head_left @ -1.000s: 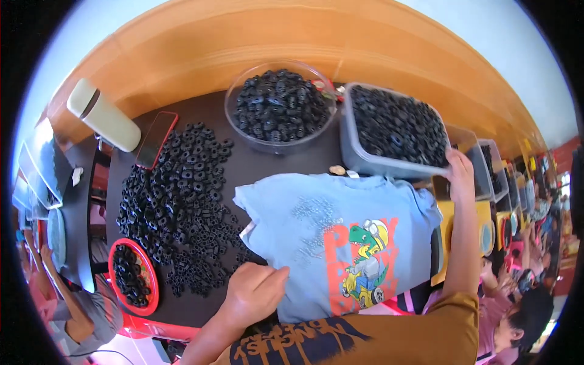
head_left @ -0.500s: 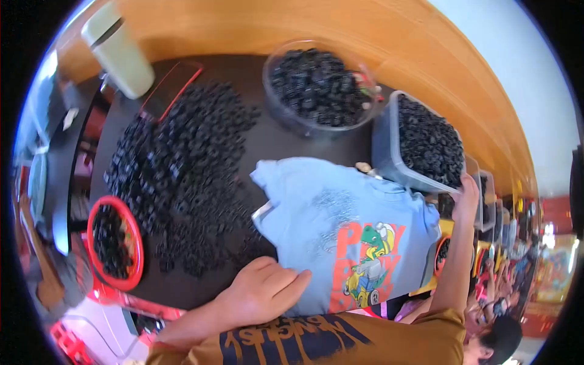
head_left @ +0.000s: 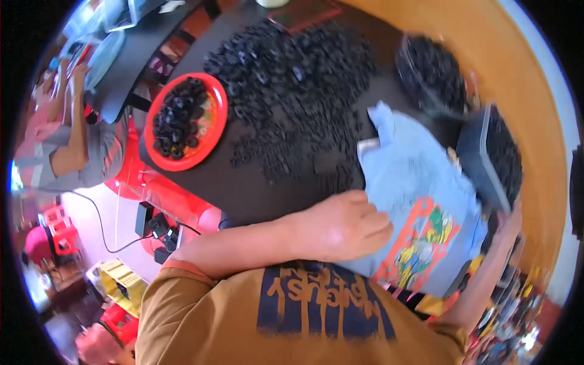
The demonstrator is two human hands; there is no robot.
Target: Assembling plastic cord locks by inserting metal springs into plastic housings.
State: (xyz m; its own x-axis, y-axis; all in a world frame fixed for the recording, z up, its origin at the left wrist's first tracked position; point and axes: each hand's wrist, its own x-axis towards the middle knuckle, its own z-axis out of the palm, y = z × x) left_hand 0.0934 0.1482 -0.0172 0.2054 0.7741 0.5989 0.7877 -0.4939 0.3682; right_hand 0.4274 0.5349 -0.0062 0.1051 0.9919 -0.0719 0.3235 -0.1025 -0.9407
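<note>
My left hand (head_left: 353, 228) is closed over the near edge of a light blue printed T-shirt (head_left: 404, 158) on the dark table; what its fingers hold, if anything, is hidden. Out at the right, my right hand (head_left: 510, 224) grips the near end of a clear plastic bin (head_left: 479, 152) full of small black parts. To the left of the shirt spreads a big heap of small black ring-like parts (head_left: 286, 79).
A red-rimmed plate (head_left: 220, 125) of black rings sits at the table's left edge. Behind the shirt stands a round clear tub (head_left: 413, 91) of black parts. A red-edged phone (head_left: 304, 15) lies beyond the heap. Another person's arm (head_left: 73, 128) shows at left.
The view has swung toward the left, so the table's things appear farther right and more floor shows. My left hand stays closed at the shirt, my right at the bin.
</note>
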